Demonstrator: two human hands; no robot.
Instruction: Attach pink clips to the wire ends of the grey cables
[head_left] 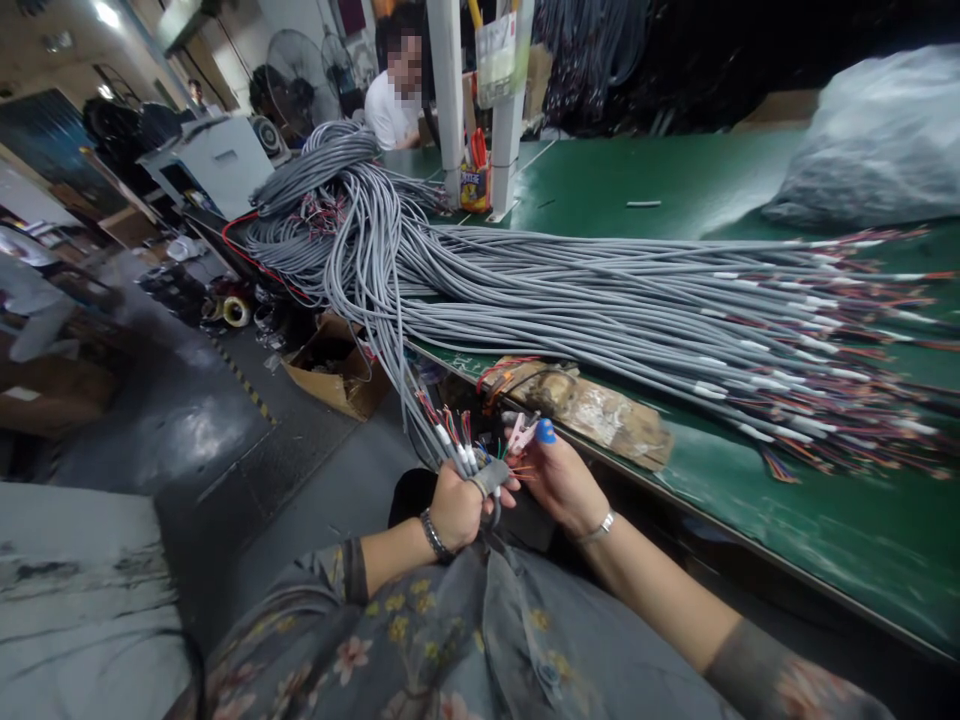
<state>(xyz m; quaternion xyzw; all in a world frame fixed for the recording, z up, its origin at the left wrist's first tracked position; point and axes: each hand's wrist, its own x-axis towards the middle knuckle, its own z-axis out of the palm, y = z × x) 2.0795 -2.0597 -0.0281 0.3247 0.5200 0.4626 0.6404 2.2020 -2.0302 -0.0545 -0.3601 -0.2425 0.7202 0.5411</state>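
Note:
My left hand (459, 508) is closed round a bunch of grey cables (420, 400) that hang off the green table's edge; their stripped coloured wire ends stick up above my fist. My right hand (559, 480) sits just to the right, fingers pinched on a small pinkish tool or wire end (519, 434) that I cannot make out, with a blue cap (546, 431) on one fingertip. Both wrists wear bracelets. The cables run up into a large grey cable pile (525, 280) spread across the table.
The green table (825, 520) carries a taped cardboard pad (600, 405) at its edge and a plastic-wrapped bundle (877, 140) at the far right. An open cardboard box (334, 370) stands on the floor. A person in white (394, 100) sits behind white posts (448, 90).

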